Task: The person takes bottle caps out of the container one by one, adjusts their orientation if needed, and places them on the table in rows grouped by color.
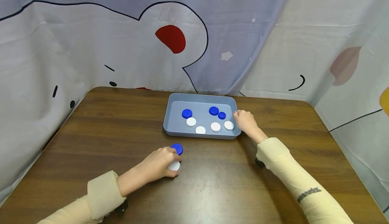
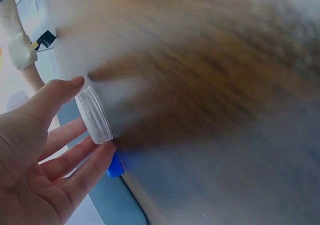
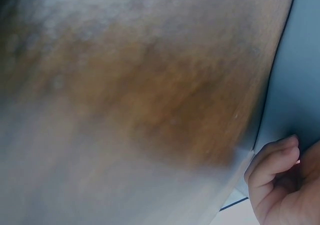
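Observation:
My left hand [image 1: 161, 163] holds a white ridged bottle cap [image 1: 174, 166] between thumb and fingertips, just above the wooden table. In the left wrist view, the same white cap [image 2: 95, 116] stands on edge between the thumb and the spread fingers. A blue cap [image 1: 177, 148] lies on the table beside those fingers, partly covered by them. Farther back sits a shallow grey-blue tray [image 1: 200, 135]. My right hand [image 1: 247, 122] grips its right rim; the right wrist view shows curled fingers [image 3: 272, 167] against the tray wall.
Inside the tray are blue caps, among them one at the left [image 1: 186, 113] and a smaller one [image 1: 222, 115], and several white caps [image 1: 215, 127]. A printed curtain [image 1: 91, 48] hangs along the far side of the brown table [image 1: 218, 183].

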`<action>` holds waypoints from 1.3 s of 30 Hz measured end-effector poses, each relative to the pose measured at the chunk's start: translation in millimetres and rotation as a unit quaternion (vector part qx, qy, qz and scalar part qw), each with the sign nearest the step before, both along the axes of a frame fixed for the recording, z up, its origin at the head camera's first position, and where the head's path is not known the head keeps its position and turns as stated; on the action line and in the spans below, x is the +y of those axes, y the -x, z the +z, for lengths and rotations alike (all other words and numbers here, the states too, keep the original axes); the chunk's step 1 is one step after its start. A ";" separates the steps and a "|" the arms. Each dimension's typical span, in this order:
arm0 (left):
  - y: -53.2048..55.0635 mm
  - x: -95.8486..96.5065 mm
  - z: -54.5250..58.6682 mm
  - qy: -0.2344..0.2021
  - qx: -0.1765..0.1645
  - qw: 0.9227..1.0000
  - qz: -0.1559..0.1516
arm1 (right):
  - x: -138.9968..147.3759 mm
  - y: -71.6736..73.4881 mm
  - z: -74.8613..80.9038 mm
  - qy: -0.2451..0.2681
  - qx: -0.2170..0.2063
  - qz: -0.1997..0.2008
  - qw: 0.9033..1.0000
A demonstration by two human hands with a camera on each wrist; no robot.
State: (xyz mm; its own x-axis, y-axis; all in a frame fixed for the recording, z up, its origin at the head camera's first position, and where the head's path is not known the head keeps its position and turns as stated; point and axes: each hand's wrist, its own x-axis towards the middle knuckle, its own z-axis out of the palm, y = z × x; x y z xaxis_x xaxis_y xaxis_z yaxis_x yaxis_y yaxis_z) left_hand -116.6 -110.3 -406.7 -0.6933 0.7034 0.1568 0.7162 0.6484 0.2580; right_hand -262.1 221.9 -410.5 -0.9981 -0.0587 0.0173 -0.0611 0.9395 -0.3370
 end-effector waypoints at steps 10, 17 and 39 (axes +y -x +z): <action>-3.6 -0.5 2.5 -0.009 0.000 1.000 0.008 | 0.8 -0.7 -0.6 -0.002 0.005 0.001 1.000; -4.3 0.0 9.9 -0.028 0.023 0.999 0.018 | 0.3 -1.4 0.5 -0.001 0.003 0.001 1.000; 8.9 3.6 32.8 -0.063 0.025 0.997 0.025 | -1.1 -0.4 1.0 -0.007 0.003 0.000 1.000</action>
